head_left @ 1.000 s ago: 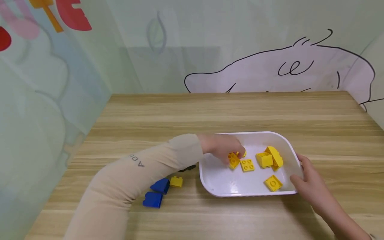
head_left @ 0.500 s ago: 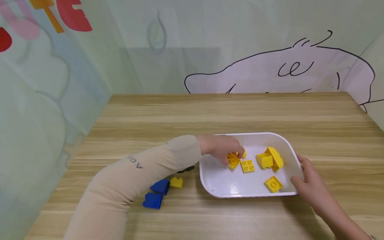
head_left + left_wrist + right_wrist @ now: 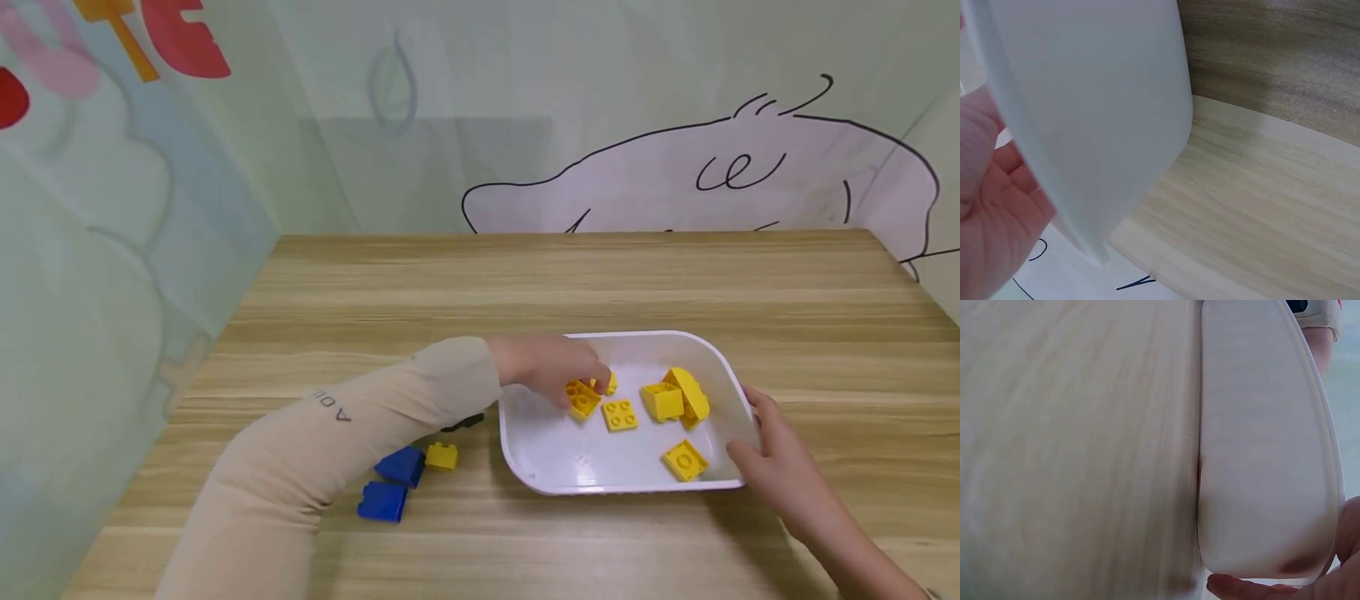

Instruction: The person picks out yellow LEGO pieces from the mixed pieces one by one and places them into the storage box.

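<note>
A white tray with yellow toy bricks sits on the wooden table. My left hand reaches over its left side and holds a yellow brick inside it. Beyond these fingers, another yellow piece is partly hidden. A flat four-stud yellow brick lies beside the held one. In the left wrist view, the tray wall hides my fingertips. My right hand grips the tray's right rim, with the thumb towards the inside; the right wrist view shows those fingers at the tray's end.
Inside the tray's right half are a yellow block, a rounded yellow piece and a square yellow brick. Left of the tray lie two blue bricks, a yellow brick and a dark object partly under my sleeve.
My left hand and the yellow brick at its fingers have shifted very slightly left. The right hand and the tray stay nearly in place.
</note>
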Demonstrator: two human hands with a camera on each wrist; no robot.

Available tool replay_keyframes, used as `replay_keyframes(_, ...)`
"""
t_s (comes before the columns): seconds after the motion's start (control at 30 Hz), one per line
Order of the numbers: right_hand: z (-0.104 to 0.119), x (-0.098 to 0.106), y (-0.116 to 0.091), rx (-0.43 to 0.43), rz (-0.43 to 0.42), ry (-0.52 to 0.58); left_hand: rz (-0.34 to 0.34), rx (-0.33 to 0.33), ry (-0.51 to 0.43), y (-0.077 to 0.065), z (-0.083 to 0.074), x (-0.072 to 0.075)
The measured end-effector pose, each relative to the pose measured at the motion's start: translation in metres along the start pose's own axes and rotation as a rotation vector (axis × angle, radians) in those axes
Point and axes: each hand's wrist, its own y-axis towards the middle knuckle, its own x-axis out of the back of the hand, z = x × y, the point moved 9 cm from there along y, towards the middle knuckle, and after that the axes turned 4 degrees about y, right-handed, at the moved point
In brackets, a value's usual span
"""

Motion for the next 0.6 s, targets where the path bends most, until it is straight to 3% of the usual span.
replay_keyframes(0.3,0.0,0.0,0.0,-0.007,0.006,0.007,-0.035,-0.01,0.041,-0.009,-0.004,0.006)
replay_keyframes(0.6,0.0,0.001,0.0,-0.002,0.006,0.005,-0.101,0.059,0.042,-0.032,-0.004,0.021)
